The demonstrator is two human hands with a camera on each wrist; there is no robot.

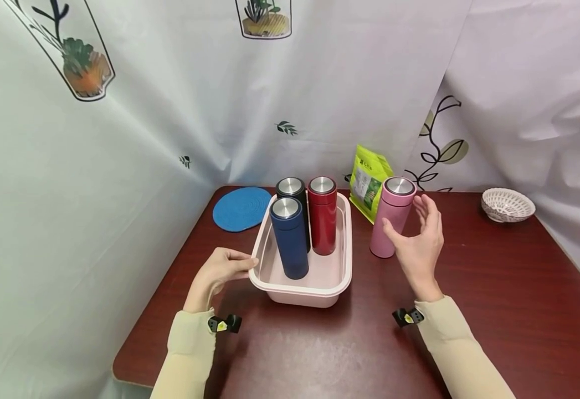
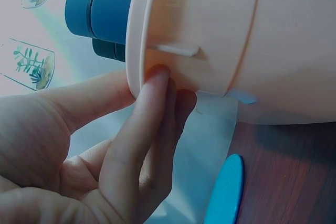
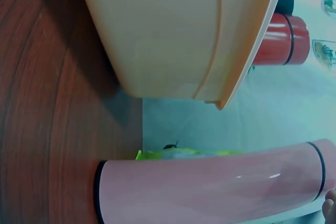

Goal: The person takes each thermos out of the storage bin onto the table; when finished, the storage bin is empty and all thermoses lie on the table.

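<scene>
In the head view my left hand (image 1: pixel 224 270) pinches the left rim of a pale pink plastic bin (image 1: pixel 302 299), thumb and fingers on either side of the rim, as the left wrist view confirms. Standing in the bin are a dark blue thermos (image 1: pixel 291 244), a red thermos (image 1: pixel 323 221) and a black thermos (image 1: pixel 294 188), all with steel-topped lids. To its right, a pink thermos (image 1: pixel 391 219) stands upright on the table. My right hand (image 1: pixel 419 238) is spread beside it, thumb in front and fingers to its right; firm contact is not visible.
Behind the pink thermos stands a green packet (image 1: pixel 367 177). A blue round mat (image 1: pixel 242 209) lies at the back left of the dark red table (image 1: pixel 489 288). A white woven basket (image 1: pixel 507 205) sits at the back right. Printed curtains (image 1: pixel 344 83) hang behind.
</scene>
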